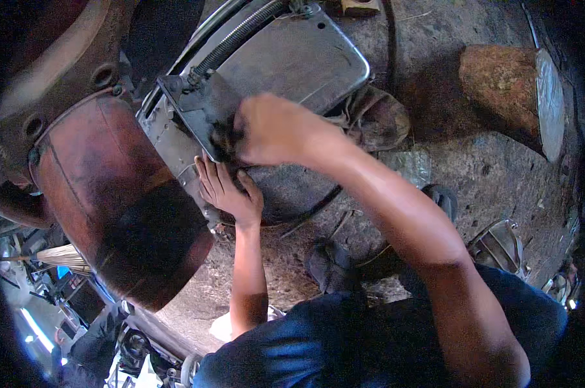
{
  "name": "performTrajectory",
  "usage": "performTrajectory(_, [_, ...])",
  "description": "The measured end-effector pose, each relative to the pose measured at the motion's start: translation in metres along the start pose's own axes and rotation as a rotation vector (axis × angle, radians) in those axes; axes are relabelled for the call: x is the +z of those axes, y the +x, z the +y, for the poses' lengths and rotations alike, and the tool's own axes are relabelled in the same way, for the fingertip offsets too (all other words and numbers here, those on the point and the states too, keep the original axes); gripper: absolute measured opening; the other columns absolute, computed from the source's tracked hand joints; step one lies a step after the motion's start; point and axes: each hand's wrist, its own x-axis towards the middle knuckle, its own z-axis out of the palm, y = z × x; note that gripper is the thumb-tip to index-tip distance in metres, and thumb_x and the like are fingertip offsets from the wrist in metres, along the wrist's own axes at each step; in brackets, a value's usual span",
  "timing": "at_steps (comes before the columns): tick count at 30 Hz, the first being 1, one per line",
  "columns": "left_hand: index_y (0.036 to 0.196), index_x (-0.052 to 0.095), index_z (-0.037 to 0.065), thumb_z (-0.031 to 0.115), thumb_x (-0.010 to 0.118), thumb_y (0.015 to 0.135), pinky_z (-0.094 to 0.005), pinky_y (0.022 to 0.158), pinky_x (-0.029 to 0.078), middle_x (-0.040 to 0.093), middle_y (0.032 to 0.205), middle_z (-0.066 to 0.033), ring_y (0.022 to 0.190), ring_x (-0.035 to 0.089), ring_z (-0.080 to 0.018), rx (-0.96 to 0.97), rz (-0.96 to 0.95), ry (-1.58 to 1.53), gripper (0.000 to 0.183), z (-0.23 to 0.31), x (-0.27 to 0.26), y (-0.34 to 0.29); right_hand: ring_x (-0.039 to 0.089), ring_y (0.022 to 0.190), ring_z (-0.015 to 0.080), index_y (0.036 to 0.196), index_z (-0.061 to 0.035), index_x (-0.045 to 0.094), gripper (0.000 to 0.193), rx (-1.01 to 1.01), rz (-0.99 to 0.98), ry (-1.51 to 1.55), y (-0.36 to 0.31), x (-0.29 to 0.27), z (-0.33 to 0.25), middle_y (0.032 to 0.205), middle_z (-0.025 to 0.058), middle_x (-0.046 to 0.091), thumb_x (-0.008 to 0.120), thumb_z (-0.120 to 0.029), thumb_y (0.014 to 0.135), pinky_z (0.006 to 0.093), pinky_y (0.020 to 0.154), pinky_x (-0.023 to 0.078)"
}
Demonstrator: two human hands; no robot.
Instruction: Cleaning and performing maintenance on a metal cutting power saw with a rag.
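A grey metal panel [292,61] with rounded corners lies in front of me. A coiled, spring-like tube [241,35] runs along its left side, up to a dark flat bracket [187,115]. My left hand [231,193] rests on the metal at the bracket's lower end, its fingers stretched out. Curled and somewhat blurred, my right hand [263,129] is at the bracket's right side. Something small and dark shows at its fingers, too unclear to name.
A large reddish drum-shaped part [98,174] stands close on the left. A crumpled dark cloth [380,119] lies beside the panel. On the right, a short log [499,90] rests on the stained ground. A straw broom [65,257] is at the lower left.
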Motion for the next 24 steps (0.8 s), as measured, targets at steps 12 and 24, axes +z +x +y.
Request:
performTrajectory(12, [0.120, 0.049, -0.004, 0.025, 0.046, 0.092, -0.0561, 0.104, 0.027, 0.042, 0.142, -0.0241, 0.134, 0.035, -0.0444, 0.028, 0.011, -0.009, 0.040, 0.000, 0.003, 0.001, 0.065, 0.084, 0.0381, 0.089, 0.0013, 0.068, 0.025, -0.077, -0.112, -0.135, -0.023, -0.021, -0.001, 0.085, 0.0235, 0.066, 0.062, -0.017, 0.074, 0.0411, 0.077, 0.053])
performTrajectory(24, [0.137, 0.037, -0.008, 0.032, 0.042, 0.096, -0.0521, 0.105, 0.028, 0.039, 0.142, -0.0277, 0.133, 0.035, -0.0457, -0.058, 0.044, 0.001, 0.057, 0.009, 0.006, 0.005, 0.062, 0.094, 0.0390, 0.102, 0.0024, 0.064, 0.032, -0.186, 0.265, -0.077, -0.017, -0.099, 0.046, 0.095, 0.0234, 0.064, 0.062, -0.013, 0.074, 0.0431, 0.083, 0.049])
